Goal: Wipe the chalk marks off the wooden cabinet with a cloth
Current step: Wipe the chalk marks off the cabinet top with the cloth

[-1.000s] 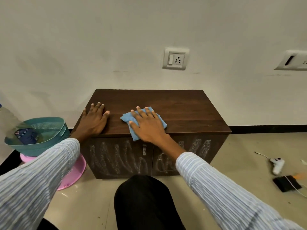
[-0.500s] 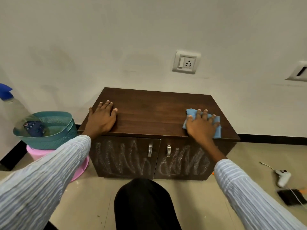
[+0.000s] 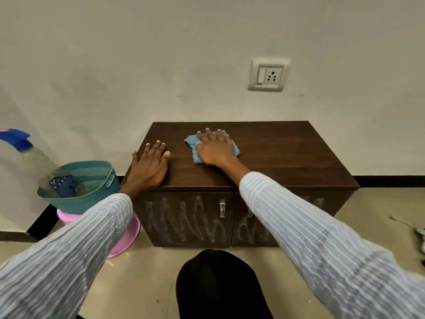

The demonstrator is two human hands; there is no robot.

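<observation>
Against white wall (image 3: 138, 54): low dark wooden cabinet (image 3: 287, 157), two doors, on beige floor (image 3: 142, 279). Wall socket with switch (image 3: 268, 75) above cabinet, right of centre. Left of cabinet: teal basket (image 3: 92, 192) stacked on pink basin (image 3: 128, 236); clear spray bottle with blue trigger head (image 3: 34, 157) leaning in basket, dark blue item beside it inside. Far right on floor: white cable and small white object, cut by frame edge, not identifiable. Bottom centre: black rounded shape (image 3: 220, 286), probably knee, in front of cabinet doors.

Chalk marks (image 3: 184, 222): white zigzag scribbles across left door front, more on right door, partly hidden behind right striped sleeve (image 3: 322, 245). Metal handle (image 3: 222, 208) visible on left door; right door's handle mostly covered by sleeve. Cabinet top dark, no chalk discernible.

Blue cloth (image 3: 192, 143) flat on cabinet top, left of centre, toward rear. Directly under right hand (image 3: 215, 149): cloth edges showing to left of palm, beyond fingertips and at right side.

Right fingers (image 3: 208, 134) straight, slightly spread, pressing cloth down with flat palm; no pinch. Left hand (image 3: 149, 169) flat on cabinet top near front-left corner, just beside cloth but apart from it; left fingers (image 3: 158, 147) extended, close together, thumb out to side, holding nothing.
</observation>
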